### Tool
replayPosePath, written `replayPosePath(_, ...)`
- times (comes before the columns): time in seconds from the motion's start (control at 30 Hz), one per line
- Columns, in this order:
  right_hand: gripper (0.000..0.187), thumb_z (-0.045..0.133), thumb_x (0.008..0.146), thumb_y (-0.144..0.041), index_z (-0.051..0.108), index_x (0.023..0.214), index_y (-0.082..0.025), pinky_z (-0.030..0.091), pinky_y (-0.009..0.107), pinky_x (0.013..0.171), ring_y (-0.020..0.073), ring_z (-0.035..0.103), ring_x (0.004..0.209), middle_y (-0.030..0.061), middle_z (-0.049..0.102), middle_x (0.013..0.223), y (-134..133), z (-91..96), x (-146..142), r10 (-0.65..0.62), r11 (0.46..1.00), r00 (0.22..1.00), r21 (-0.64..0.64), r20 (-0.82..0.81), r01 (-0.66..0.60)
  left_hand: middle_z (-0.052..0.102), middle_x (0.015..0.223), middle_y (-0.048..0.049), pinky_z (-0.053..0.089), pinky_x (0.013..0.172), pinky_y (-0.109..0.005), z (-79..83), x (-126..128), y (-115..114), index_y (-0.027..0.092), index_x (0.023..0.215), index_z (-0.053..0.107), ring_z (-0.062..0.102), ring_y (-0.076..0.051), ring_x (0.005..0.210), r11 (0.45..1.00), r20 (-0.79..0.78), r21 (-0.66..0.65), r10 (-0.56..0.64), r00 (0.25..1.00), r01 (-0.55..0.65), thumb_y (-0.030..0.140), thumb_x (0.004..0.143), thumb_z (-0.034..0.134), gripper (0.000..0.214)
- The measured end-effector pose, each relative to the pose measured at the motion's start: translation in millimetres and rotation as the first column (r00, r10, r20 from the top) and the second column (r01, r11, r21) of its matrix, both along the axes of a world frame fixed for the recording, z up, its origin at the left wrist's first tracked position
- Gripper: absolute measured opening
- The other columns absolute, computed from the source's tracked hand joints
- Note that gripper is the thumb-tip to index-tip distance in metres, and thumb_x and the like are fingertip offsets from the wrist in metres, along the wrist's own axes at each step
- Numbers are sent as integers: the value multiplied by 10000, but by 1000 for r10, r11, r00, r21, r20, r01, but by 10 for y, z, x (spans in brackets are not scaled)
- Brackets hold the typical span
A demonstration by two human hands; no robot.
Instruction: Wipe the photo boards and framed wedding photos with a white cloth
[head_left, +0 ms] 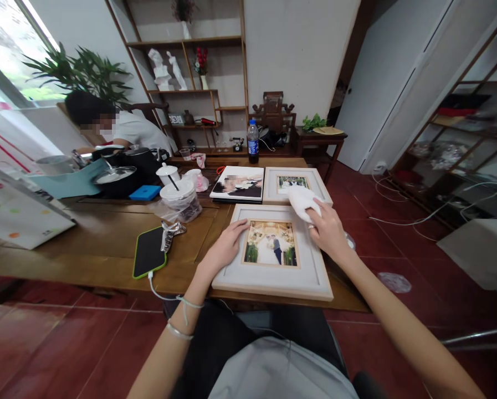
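A white picture frame with a wedding photo lies flat at the near edge of the wooden table. My left hand rests open on its left border, fingers stretched forward. My right hand is closed on a white cloth at the frame's upper right corner. Behind it lie a second white frame and a dark photo print.
A black phone in a green case lies left of the frame with a cable, beside crumpled foil. Lidded cups, a pot and a blue box stand further left. A bottle stands at the back. A person sits at far left.
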State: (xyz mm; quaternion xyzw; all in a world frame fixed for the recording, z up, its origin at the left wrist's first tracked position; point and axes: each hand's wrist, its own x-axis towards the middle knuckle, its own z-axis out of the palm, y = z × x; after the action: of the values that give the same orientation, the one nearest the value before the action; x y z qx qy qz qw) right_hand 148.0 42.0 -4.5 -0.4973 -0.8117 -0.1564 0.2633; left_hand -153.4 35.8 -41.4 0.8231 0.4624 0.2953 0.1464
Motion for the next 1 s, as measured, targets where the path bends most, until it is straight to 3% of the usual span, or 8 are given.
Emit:
replayPosePath(0.13,492,476,650,-31,593,1113,-148,298,516,1017,334,296,1322,148,411,1409,73,-53,-126,37,992,994,-124,105,-24,481,1365,-93,320,1106,-412,34,28,-41,156,1243,534,429,-206,1278,1000,-12,18,19,1000,-19,105,863,343,428)
replayPosePath(0.23,514,450,665,-9,572,1144,-145,326,508,994,332,328,1306,150,467,1364,72,-89,-202,9,986,985,-168,170,20,492,1354,-115,326,1104,-387,66,57,-87,118,1231,549,448,-213,1263,997,-35,22,69,997,-68,145,880,349,405)
replayPosePath(0.33,510,431,691,6,572,1151,-165,299,514,1013,319,323,1311,125,470,1371,44,-97,-225,-2,987,981,-159,192,34,490,1355,-126,319,1107,-393,80,53,-108,105,1234,547,440,-218,1268,995,-34,27,93,995,-92,179,892,348,403)
replayPosePath(0.53,500,445,692,-1,582,1139,-179,275,526,1022,317,309,1318,108,454,1390,29,-106,-228,-19,990,982,-130,188,44,389,1436,-116,245,1129,-455,39,-28,-118,150,1329,452,310,-232,1350,1000,-50,15,-14,999,15,283,896,403,456)
replayPosePath(1.0,442,473,713,-49,597,1122,-164,266,514,1013,319,380,1260,147,522,1311,72,-48,-250,15,992,968,-123,252,17,431,1403,-133,249,1130,-434,-30,4,-69,109,1299,483,335,-225,1338,998,-33,46,51,998,-50,279,933,313,438)
